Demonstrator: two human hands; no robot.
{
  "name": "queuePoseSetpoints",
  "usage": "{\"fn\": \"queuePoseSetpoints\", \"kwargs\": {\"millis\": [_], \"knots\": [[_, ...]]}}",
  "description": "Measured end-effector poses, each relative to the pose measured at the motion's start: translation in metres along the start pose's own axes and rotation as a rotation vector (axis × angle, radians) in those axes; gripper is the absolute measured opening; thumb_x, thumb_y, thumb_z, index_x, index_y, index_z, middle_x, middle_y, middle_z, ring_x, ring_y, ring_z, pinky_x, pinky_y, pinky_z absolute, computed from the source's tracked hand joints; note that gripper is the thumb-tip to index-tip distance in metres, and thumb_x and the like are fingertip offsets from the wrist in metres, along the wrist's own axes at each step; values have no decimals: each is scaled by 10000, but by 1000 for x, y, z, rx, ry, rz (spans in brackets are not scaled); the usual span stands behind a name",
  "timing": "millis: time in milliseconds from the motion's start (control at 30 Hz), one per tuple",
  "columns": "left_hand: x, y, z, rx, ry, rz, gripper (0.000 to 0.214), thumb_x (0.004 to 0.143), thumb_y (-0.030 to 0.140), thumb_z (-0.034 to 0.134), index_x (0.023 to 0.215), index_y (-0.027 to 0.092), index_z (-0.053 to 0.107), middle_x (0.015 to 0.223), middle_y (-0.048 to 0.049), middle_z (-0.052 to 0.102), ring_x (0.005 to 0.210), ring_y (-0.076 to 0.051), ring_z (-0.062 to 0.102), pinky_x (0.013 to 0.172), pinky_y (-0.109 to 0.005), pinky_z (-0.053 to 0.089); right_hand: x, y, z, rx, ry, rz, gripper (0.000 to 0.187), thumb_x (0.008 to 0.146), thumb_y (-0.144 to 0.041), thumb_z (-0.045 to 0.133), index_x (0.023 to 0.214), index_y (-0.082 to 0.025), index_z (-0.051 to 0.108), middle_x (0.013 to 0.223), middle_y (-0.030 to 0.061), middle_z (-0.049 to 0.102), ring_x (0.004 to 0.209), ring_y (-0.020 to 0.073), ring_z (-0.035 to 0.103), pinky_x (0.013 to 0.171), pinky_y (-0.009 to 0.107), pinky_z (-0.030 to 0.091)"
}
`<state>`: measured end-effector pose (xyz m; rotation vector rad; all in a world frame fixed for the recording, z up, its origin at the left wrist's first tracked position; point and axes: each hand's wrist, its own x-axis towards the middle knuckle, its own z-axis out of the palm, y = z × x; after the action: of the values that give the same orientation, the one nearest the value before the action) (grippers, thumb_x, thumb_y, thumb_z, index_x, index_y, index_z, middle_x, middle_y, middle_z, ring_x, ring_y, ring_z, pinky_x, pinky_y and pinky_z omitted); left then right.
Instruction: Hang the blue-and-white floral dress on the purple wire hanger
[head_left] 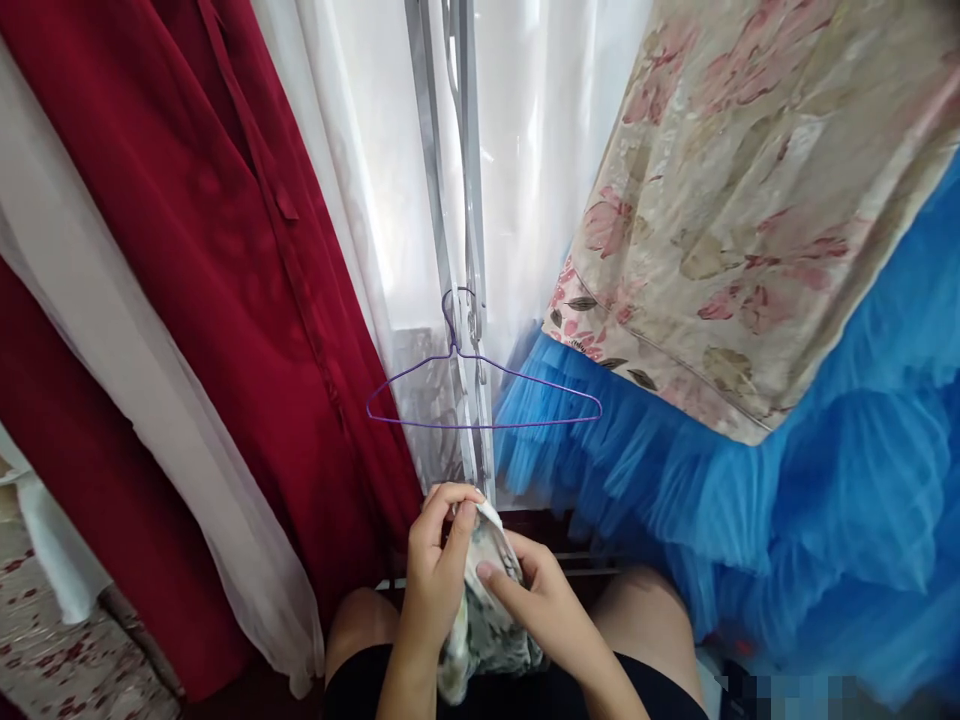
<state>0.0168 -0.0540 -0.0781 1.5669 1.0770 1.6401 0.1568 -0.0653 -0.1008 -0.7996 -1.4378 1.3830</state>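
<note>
Low in the middle of the view, both hands hold a patterned cloth (495,635) in white, grey-green and pale yellow, bunched above my lap. What kind of garment or cloth it is, I cannot make out. My left hand (441,535) pinches its upper edge between thumb and fingers. Lower on the right side, my right hand (529,580) grips the cloth with the thumb on top and fingers behind. Just beyond the hands, a thin purple hanger (484,425) hangs by its hook on a grey metal rail, with nothing on it.
Grey metal uprights (469,200) stand ahead, before a white curtain (540,120). Red fabric (225,260) and a pale sheer strip hang at left. A floral cloth (720,230) hangs at right over blue ruffled tulle (720,510). My knees flank the cloth.
</note>
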Motion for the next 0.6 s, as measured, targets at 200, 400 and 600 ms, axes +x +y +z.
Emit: {"fn": "queuePoseSetpoints", "kwargs": {"millis": [200, 400, 600], "knots": [[-18, -24, 10, -175, -185, -213, 257, 975, 471, 575, 1077, 248, 653, 1055, -62, 663, 973, -216, 631, 856, -299, 500, -20, 0, -18, 272, -242, 274, 535, 700, -349, 882, 1171, -197, 678, 975, 34, 682, 887, 213, 611, 835, 320, 487], [-75, -63, -15, -7, -629, -498, 482, 840, 581, 703, 1185, 244, 713, 1160, -117, 698, 1125, -323, 622, 1013, -418, 468, -34, -22, -71, 188, -96, 287, 328, 581, -307, 873, 844, -176, 730, 762, 27, 656, 655, 168, 551, 604, 261, 442], [-60, -58, -42, 401, -648, -238, 322, 961, 447, 552, 809, 211, 709, 808, -52, 702, 802, -238, 633, 781, -309, 501, 6, -97, -138, -313, -95, 103, 35, 652, -161, 730, 678, -161, 753, 642, 38, 670, 560, 153, 544, 538, 254, 390]]}}
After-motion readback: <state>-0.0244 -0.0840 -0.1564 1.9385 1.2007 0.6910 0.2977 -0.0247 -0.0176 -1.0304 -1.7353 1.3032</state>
